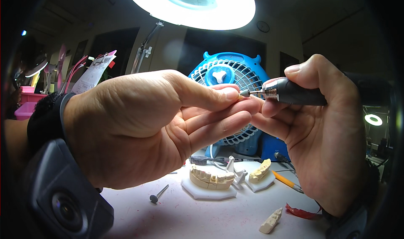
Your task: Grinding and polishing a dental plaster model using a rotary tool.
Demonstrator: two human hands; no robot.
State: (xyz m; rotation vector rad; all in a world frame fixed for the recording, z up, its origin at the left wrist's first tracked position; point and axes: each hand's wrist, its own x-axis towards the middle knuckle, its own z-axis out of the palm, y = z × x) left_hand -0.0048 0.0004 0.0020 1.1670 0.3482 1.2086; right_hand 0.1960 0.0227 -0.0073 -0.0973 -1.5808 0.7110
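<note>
From where I stood, the grinding looked under way rather than finished. The left hand (pixel 139 121) had its thumb and first finger pinched together on a small yellowish piece (pixel 240 97), mostly hidden, above the middle of the worktop (pixel 134 216); its other fingers were loosely extended beneath. The right hand (pixel 322 132) had its fingers closed round a black rotary tool (pixel 299 92), whose grey bit (pixel 245 93) sat right at the piece, though I could not tell whether it touched. How much shaping was done, or left, I could not judge; too little of the piece showed. Below, a tooth model (pixel 210 179) stood with a smaller model (pixel 260 171) to its right. Nearer lay a loose cream wedge (pixel 270 221), and to the left a spare wheel bit (pixel 159 194), both out of hand.
</note>
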